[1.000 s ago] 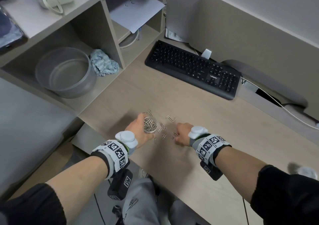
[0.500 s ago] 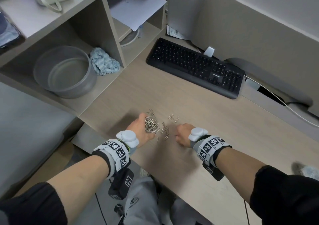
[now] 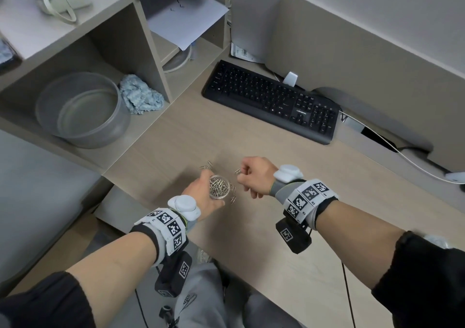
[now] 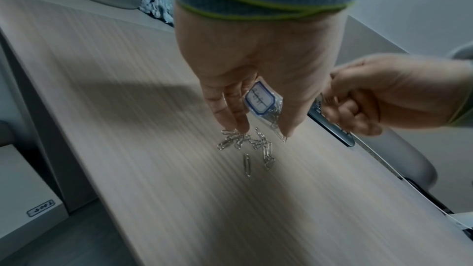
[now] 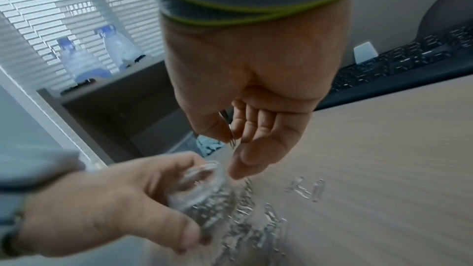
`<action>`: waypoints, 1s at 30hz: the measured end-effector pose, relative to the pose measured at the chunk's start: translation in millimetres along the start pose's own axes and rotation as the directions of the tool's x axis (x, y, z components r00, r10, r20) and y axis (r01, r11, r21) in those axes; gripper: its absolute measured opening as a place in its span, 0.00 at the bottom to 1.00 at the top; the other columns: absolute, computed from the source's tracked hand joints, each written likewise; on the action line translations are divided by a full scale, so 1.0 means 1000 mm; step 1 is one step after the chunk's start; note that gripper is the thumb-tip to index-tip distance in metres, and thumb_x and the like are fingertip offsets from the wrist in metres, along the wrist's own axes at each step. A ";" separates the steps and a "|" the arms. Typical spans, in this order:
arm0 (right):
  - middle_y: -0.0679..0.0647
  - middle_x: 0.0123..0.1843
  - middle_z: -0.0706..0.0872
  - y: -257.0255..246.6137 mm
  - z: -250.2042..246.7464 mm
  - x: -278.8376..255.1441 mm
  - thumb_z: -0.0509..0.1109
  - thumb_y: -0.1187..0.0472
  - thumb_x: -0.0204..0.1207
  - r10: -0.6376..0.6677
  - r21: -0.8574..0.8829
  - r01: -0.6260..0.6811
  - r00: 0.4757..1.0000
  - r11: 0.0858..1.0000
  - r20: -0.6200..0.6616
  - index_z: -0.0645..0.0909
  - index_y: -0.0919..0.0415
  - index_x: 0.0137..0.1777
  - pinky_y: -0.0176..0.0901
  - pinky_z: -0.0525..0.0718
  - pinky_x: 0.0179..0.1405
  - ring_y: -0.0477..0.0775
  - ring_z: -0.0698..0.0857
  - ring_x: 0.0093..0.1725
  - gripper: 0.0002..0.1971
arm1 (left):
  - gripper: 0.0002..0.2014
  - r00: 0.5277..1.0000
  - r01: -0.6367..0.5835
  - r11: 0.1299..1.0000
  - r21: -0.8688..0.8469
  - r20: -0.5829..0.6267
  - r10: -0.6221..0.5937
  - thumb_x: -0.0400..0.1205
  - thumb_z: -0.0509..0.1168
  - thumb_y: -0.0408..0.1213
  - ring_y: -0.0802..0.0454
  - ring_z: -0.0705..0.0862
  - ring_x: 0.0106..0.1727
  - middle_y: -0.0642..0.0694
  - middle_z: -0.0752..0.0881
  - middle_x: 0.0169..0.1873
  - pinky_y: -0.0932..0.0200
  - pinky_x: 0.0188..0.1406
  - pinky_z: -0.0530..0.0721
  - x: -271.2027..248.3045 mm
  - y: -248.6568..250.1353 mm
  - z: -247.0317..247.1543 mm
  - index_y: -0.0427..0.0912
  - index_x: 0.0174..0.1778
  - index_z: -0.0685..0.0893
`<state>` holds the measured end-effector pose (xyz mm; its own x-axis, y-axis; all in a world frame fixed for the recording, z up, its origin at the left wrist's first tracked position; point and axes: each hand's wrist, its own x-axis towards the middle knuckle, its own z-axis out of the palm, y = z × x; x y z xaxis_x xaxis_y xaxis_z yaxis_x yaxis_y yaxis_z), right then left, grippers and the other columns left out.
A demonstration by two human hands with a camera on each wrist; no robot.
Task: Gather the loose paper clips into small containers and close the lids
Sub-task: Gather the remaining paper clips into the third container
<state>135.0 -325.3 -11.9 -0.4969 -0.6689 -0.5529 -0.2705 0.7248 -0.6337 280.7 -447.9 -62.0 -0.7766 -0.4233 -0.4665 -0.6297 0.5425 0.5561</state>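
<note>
Left grip [image 3: 201, 193] holds open jar [image 3: 219, 186]; right grip [image 3: 254, 174] pinches clips [image 3: 237, 171] beside it.

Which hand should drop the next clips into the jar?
Right. The right hand already pinches paper clips in its fingers, raised beside the open jar. The left hand grips that jar and is best left steadying it.

Paper clip [image 5: 231, 138] between fingertips [image 5: 217, 135]
</note>
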 end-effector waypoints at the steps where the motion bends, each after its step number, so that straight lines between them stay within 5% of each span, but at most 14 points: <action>1: 0.58 0.28 0.86 -0.007 -0.001 -0.004 0.65 0.64 0.71 -0.023 0.041 0.022 1.000 0.999 0.019 0.73 0.58 0.38 0.40 0.78 0.18 0.55 0.81 0.18 0.03 | 0.35 1.000 -0.011 1.000 0.003 -0.003 0.011 0.69 0.78 0.46 0.40 0.84 0.53 0.45 0.85 0.54 0.53 0.47 0.80 -0.001 0.003 0.000 0.45 0.67 0.67; 6: 0.64 0.32 0.88 -0.023 0.007 -0.011 0.63 0.67 0.74 -0.134 -0.042 0.136 0.989 0.990 0.066 0.77 0.58 0.41 0.39 0.78 0.18 0.54 0.81 0.19 0.04 | 0.34 0.999 -0.039 0.999 -0.022 -0.037 0.038 0.70 0.77 0.50 0.42 0.85 0.46 0.46 0.86 0.50 0.52 0.40 0.82 -0.004 0.018 0.001 0.44 0.67 0.68; 11: 0.55 0.30 0.86 -0.019 0.006 -0.007 0.65 0.64 0.78 -0.157 -0.068 0.158 0.987 0.985 0.020 0.80 0.59 0.45 0.33 0.74 0.17 0.52 0.81 0.20 0.03 | 0.35 0.998 -0.024 0.999 -0.040 -0.059 0.022 0.70 0.77 0.54 0.43 0.85 0.49 0.49 0.85 0.51 0.52 0.45 0.83 -0.007 0.018 -0.003 0.46 0.67 0.69; 16: 0.55 0.29 0.86 0.002 0.000 0.010 0.63 0.63 0.78 0.019 -0.060 -0.024 0.997 0.998 -0.081 0.78 0.58 0.42 0.41 0.81 0.19 0.56 0.84 0.21 0.05 | 0.32 0.999 0.004 0.999 -0.042 -0.044 -0.006 0.70 0.77 0.48 0.40 0.85 0.51 0.47 0.86 0.52 0.52 0.48 0.83 -0.007 0.014 -0.009 0.47 0.65 0.69; 19: 0.59 0.31 0.90 0.024 -0.003 0.025 0.63 0.63 0.77 0.203 -0.172 -0.212 0.977 0.962 -0.070 0.82 0.64 0.41 0.52 0.91 0.31 0.58 0.90 0.26 0.08 | 0.30 0.999 0.022 0.999 -0.048 -0.048 -0.024 0.70 0.76 0.44 0.41 0.85 0.49 0.46 0.86 0.51 0.51 0.48 0.84 -0.006 0.007 -0.017 0.46 0.65 0.70; 22: 0.58 0.31 0.91 0.038 -0.001 0.038 0.71 0.64 0.71 0.340 -0.330 -0.328 0.940 0.885 -0.022 0.87 0.66 0.38 0.52 0.92 0.37 0.57 0.91 0.30 0.06 | 0.30 0.998 0.046 0.998 -0.053 -0.049 -0.048 0.71 0.76 0.43 0.41 0.83 0.47 0.45 0.85 0.49 0.54 0.43 0.81 -0.006 -0.005 -0.024 0.43 0.65 0.70; 25: 0.59 0.29 0.91 0.034 0.006 0.045 0.69 0.61 0.72 0.391 -0.381 -0.375 0.920 0.845 -0.037 0.89 0.67 0.36 0.52 0.91 0.46 0.60 0.92 0.35 0.11 | 0.29 0.995 0.066 0.997 -0.031 -0.068 -0.068 0.71 0.76 0.43 0.40 0.83 0.45 0.44 0.84 0.48 0.51 0.42 0.81 -0.006 -0.014 -0.030 0.42 0.63 0.69; 28: 0.54 0.28 0.85 0.020 0.013 0.053 0.68 0.49 0.74 0.342 -0.408 -0.366 0.930 0.836 -0.133 0.80 0.62 0.33 0.40 0.85 0.33 0.57 0.88 0.32 0.17 | 0.28 0.995 0.076 0.997 -0.033 -0.068 -0.078 0.71 0.76 0.44 0.39 0.84 0.46 0.42 0.85 0.48 0.45 0.46 0.84 -0.004 -0.022 -0.035 0.43 0.61 0.69; 30: 0.54 0.35 0.83 0.014 0.018 0.056 0.69 0.46 0.76 0.314 -0.478 -0.344 0.938 0.808 -0.144 0.76 0.61 0.39 0.39 0.75 0.30 0.58 0.83 0.35 0.18 | 0.29 0.994 0.082 0.996 -0.045 -0.070 -0.085 0.71 0.76 0.45 0.39 0.84 0.48 0.43 0.85 0.50 0.46 0.48 0.84 -0.002 -0.027 -0.036 0.43 0.63 0.70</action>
<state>117.7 -355.5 -61.8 -0.6704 -0.3762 -0.6396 -0.4418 0.8949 -0.0633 299.2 -488.1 -51.1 -0.7193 -0.5177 -0.4632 -0.6917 0.4726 0.5460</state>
